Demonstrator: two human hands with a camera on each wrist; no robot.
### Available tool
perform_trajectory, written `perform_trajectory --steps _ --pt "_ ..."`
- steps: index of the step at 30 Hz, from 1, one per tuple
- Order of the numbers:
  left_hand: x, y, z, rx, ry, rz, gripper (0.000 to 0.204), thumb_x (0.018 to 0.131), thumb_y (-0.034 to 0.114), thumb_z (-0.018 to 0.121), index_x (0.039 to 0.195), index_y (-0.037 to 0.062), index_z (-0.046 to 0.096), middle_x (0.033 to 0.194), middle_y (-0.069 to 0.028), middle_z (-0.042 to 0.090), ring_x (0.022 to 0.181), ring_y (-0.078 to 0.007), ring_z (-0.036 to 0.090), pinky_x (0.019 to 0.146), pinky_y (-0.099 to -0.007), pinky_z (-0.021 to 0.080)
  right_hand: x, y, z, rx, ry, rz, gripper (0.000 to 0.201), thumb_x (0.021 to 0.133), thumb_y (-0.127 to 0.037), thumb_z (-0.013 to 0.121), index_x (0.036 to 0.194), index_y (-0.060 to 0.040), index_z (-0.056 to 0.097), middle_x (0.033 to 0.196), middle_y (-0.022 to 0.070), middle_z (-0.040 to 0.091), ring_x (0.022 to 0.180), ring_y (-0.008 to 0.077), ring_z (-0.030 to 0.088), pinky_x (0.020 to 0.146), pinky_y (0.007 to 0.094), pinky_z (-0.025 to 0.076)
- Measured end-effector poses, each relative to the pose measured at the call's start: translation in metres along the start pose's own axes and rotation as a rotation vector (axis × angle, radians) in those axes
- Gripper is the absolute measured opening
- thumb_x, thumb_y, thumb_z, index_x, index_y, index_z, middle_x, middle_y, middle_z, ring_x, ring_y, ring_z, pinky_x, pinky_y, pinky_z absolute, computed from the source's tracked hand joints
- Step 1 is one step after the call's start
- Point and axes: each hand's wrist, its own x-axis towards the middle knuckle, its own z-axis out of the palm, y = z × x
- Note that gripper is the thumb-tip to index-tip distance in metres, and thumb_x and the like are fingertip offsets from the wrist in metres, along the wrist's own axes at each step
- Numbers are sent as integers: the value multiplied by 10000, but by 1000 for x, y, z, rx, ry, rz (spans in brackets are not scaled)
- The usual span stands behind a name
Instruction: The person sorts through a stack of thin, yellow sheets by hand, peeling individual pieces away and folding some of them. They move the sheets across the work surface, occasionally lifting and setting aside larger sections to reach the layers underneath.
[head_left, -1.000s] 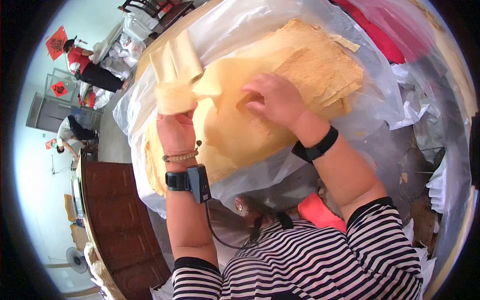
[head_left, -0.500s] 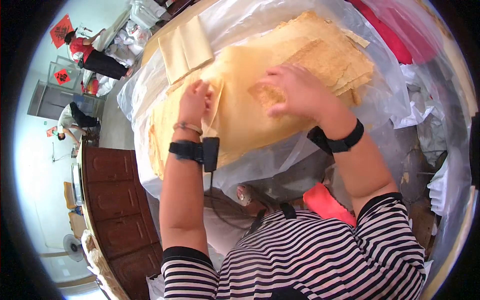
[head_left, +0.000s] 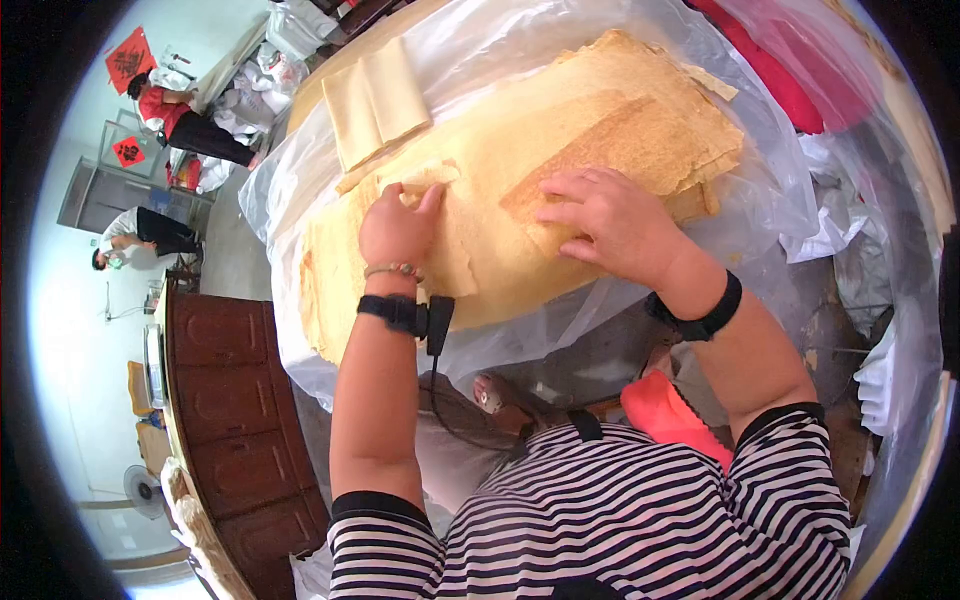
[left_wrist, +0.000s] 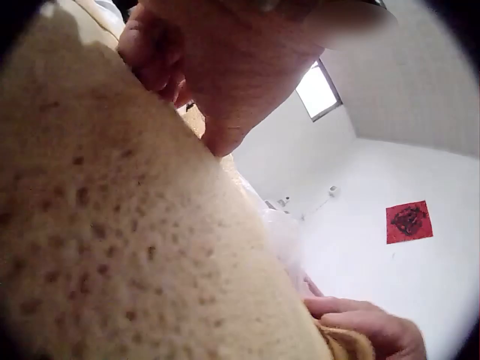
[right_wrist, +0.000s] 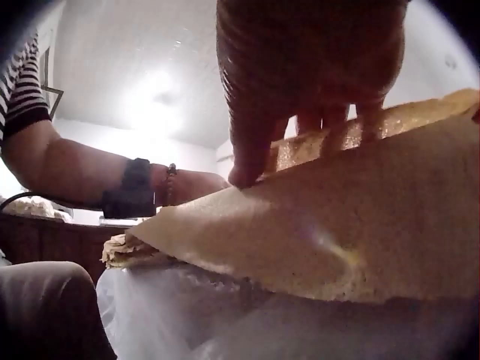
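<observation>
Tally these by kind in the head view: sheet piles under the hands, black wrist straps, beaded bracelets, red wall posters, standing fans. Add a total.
Sheet pile: 1
Black wrist straps: 2
Beaded bracelet: 1
Red wall posters: 2
Fan: 1
Total: 7

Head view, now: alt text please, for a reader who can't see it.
A person's left hand and right hand are over a wide stack of thin yellowish sheets on clear plastic. A folded bundle lies beyond the left hand; two people are in the background.
</observation>
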Motion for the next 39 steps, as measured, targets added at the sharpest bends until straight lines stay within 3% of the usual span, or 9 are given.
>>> perform_trajectory --steps 9,12,15,19,22,25,28,31,39 --pt "-22 8 -23 -48 60 26 676 850 493 761 1327 42 599 1051 -154 722 964 -376 697 834 -451 563 10 7 11 18 161 128 223 784 -135 718 1004 -121 749 981 89 720 964 316 669 815 434 549" --pt "-55 -4 -27 21 259 421 651 839 448 785 1310 36 607 1189 -175 667 1064 -365 657 904 -451 541 14 4 14 31 251 209 204 815 -167 687 1002 -127 759 957 111 721 938 332 674 788 451 547" --pt "-89 -5 -30 -17 31 680 593 810 293 817 1312 58 606 1318 -145 635 1183 -347 626 1008 -431 517 20 4 19 88 300 386 205 829 -183 676 1007 -124 760 982 124 723 935 346 674 781 457 544" --pt "-97 -16 -28 -88 10 705 467 830 228 785 1245 60 650 1329 -142 640 1211 -332 620 1016 -423 513 27 5 23 119 393 518 196 843 -227 686 987 -114 758 969 130 718 928 362 669 781 459 541" --pt "-88 -29 -20 -150 16 724 358 857 172 731 1192 64 668 1293 -136 656 1202 -329 622 994 -421 520 30 11 15 27 214 424 206 854 -256 702 974 -98 757 970 131 725 916 364 674 791 463 542" --pt "-89 -31 -21 -127 43 704 266 882 116 687 1143 60 687 1245 -126 678 1152 -324 646 959 -417 539 28 13 22 -26 298 252 244 858 -293 720 1003 -101 762 967 134 732 910 380 672 807 462 542" --pt "-95 -23 -21 -72 91 683 244 892 104 678 1132 64 698 1202 -117 694 1082 -327 670 906 -419 558 27 18 23 37 384 543 316 881 -322 725 1049 -57 760 983 133 752 914 342 694 832 426 545" --pt "-97 -16 -25 -67 61 643 285 873 111 674 1156 78 690 1168 -118 685 1036 -337 662 882 -427 553 35 38 8 613 664 836 416 899 -365 729 1067 15 746 978 154 757 920 283 707 855 386 542" --pt "-91 -6 -31 -19 7 624 395 824 139 685 1217 111 676 1134 -122 634 1031 -334 609 912 -433 524 4 181 -108 1010 1376 775 576 948 -400 696 1318 31 596 1224 135 683 1046 300 680 875 392 557"
